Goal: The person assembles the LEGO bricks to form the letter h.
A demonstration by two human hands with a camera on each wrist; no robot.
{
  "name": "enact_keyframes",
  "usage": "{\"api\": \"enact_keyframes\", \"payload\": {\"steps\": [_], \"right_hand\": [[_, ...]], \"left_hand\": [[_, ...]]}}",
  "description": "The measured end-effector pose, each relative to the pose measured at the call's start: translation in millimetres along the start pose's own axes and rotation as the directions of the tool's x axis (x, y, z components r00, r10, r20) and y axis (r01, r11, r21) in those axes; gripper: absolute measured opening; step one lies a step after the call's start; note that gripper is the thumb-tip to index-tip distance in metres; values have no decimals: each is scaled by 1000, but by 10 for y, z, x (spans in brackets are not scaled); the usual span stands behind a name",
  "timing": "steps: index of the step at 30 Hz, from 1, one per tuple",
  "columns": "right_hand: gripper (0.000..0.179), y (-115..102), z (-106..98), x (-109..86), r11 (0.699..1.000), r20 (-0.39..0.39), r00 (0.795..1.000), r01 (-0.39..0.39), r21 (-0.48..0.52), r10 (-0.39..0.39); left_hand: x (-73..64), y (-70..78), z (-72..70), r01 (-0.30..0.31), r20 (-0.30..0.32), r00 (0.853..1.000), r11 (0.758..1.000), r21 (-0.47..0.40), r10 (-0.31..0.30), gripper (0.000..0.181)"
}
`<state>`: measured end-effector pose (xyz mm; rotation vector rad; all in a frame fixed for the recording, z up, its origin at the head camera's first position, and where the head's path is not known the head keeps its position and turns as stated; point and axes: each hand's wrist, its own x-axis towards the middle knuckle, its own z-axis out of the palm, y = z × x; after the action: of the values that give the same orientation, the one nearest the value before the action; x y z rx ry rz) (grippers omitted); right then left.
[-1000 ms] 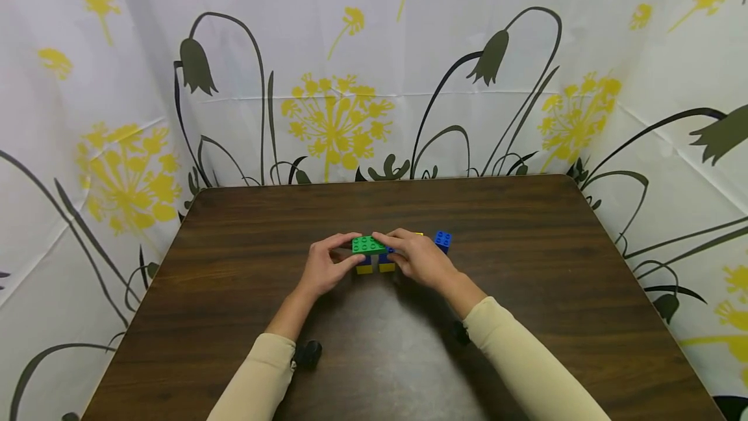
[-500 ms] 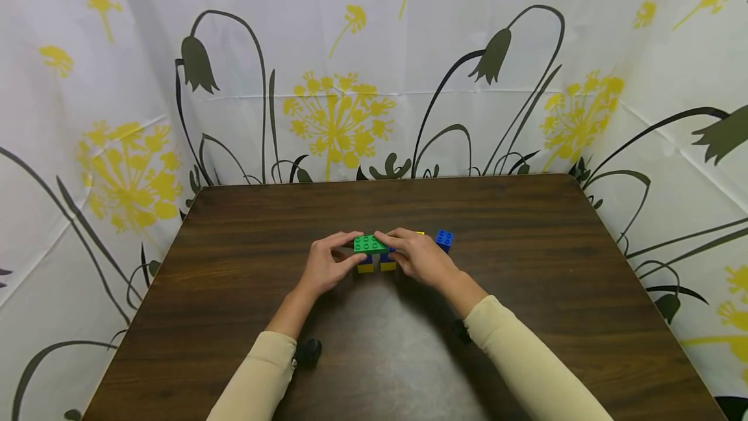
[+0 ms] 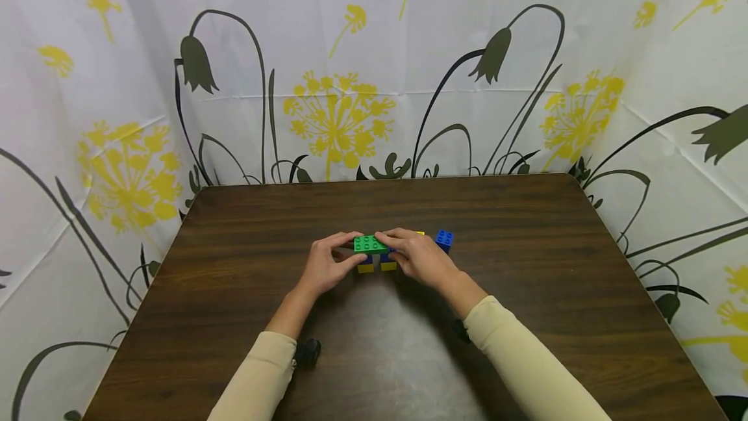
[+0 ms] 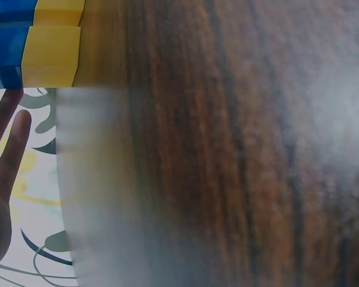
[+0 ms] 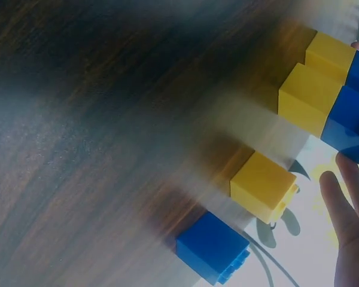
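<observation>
A green brick (image 3: 370, 244) bridges two small stacks, each a blue brick over a yellow brick, standing a narrow gap apart. My left hand (image 3: 324, 266) pinches the green brick's left end, thumb in front and index finger behind. At the right stack, my right hand (image 3: 425, 260) holds the blue brick (image 5: 350, 122) beneath, its index fingertip touching the green brick's top right. The right stack's yellow brick (image 3: 388, 266) shows below. In the left wrist view, the left stack's yellow brick (image 4: 51, 57) and blue brick (image 4: 5, 48) lie beyond the fingers; little of the green shows.
To the right of the stacks stand a loose yellow brick (image 5: 260, 185), mostly hidden behind my right hand in the head view, and a loose blue brick (image 3: 445, 239). The brown wooden table (image 3: 263, 213) ends at a flower-patterned curtain (image 3: 374, 38).
Hands and bricks keep the same places against each other. Only a slight shift of the whole head view shows.
</observation>
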<state>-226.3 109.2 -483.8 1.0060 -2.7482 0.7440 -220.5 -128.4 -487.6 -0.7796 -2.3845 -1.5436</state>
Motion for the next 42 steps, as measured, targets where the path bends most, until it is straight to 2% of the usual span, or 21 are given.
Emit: {"api": "enact_keyframes", "payload": {"steps": [4,12,16,20,23,26,29,32,37,42], "right_hand": [[56,-2,12,-4,1000,-13,1000,-3,5,3],[55,-8,21,-9,1000,-23,1000,-8,5,8],[59,-11,-11,-18,1000,21,999,-25,-13,25],[66,32,-108,-44,1000,55,998,-29,4,28],[63,114,-218,-78,998,13,999,-51,46,51],[52,228,-314,-120,993,-54,993,-100,65,104],[44,329,-360,-153,988,-72,986,-150,30,152],[44,386,-342,-170,985,-34,985,-168,-35,167],[51,448,-195,-181,977,45,986,-150,-152,159],[52,496,-35,-193,971,61,989,-123,-205,138]], "left_hand": [[1,0,5,14,0,1000,1000,-18,-14,35],[-21,-25,44,82,35,996,990,-111,-79,35],[-26,-50,58,79,42,996,988,-134,-74,35],[-29,-53,60,70,33,997,990,-120,-67,35],[-29,-47,59,76,31,997,991,-112,-73,36],[-35,-46,54,87,36,996,989,-119,-83,36],[-47,-48,44,95,34,995,987,-128,-91,36],[-55,-53,32,99,33,995,986,-136,-95,36],[-58,-61,34,107,45,994,984,-146,-102,36],[-57,-41,36,117,51,992,985,-127,-111,35]]}}
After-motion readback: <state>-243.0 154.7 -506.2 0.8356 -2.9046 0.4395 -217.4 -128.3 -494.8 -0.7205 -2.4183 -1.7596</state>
